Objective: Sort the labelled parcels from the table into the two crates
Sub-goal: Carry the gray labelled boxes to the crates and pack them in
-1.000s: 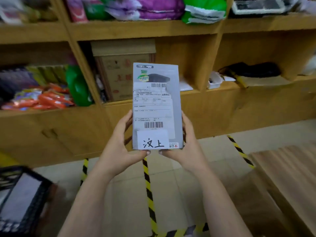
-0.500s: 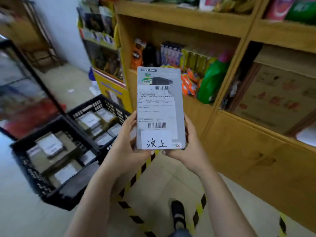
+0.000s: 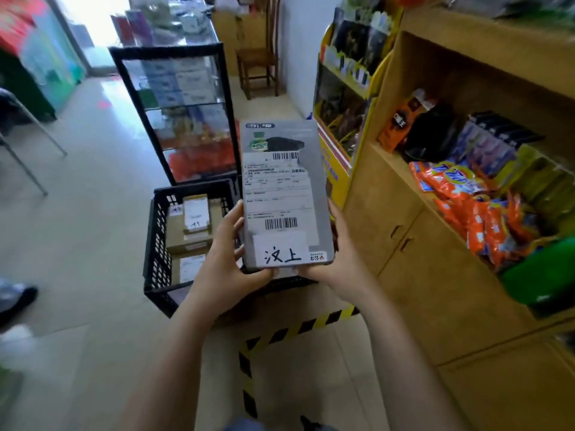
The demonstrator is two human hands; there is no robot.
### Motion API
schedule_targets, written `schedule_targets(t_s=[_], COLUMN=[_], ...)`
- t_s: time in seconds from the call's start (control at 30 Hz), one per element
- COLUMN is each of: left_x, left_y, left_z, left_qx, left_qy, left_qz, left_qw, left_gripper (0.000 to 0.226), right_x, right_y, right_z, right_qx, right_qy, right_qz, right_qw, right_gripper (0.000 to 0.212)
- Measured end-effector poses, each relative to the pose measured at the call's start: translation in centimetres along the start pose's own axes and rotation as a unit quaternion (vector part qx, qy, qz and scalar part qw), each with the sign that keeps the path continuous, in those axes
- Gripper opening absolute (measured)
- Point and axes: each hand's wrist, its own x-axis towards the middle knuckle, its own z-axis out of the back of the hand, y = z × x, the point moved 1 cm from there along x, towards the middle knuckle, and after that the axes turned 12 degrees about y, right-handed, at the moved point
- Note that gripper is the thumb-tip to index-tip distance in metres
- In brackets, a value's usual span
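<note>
Both hands, left hand (image 3: 224,265) and right hand (image 3: 339,262), grip the grey parcel (image 3: 284,194) by its lower corners, upright above the black crate (image 3: 161,244). Carry step; handwritten label faces up. Next: match the label to a crate, lower it in. Second crate probably hidden behind the parcel.

One wide-angle view, worn on the person's head, looks forward and steeply down; the forearms (image 3: 174,353) enter from the bottom edge; the grey parcel (image 3: 284,194) stands upright, close before the lens, at centre; the floor (image 3: 77,213) and black crate (image 3: 158,244) lie near below; wooden shelves (image 3: 435,213) run along the right; a glass cabinet (image 3: 183,113) stands farther back; the frame edges bow.
</note>
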Motion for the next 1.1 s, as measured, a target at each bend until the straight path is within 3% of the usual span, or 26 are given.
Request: schedule_targets(t_s=[0.37, 0.8, 1.1], left_x=[6.4, 24.0, 29.7], left_y=[4.1, 10.5, 16.4], left_z=[2.6, 12.1, 10.5], left_qx=[-0.018, -0.019, -0.076], left_qy=[-0.056, -0.010, 0.034], left_qz=[0.080, 0.087, 0.161], left_qw=[0.995, 0.996, 0.983], left_gripper=[0.107, 0.101, 0.104], right_x=[10.5, 28.8, 33.7], right_y=[-2.8, -4.6, -10.6], right_z=[1.0, 3.9, 5.8], right_qx=[-0.004, 0.024, 0.012], right_qy=[0.079, 0.056, 0.082], right_qz=[-0.022, -0.044, -0.127], right_qw=[0.997, 0.997, 0.988], right_gripper=[0.118, 0.115, 0.120])
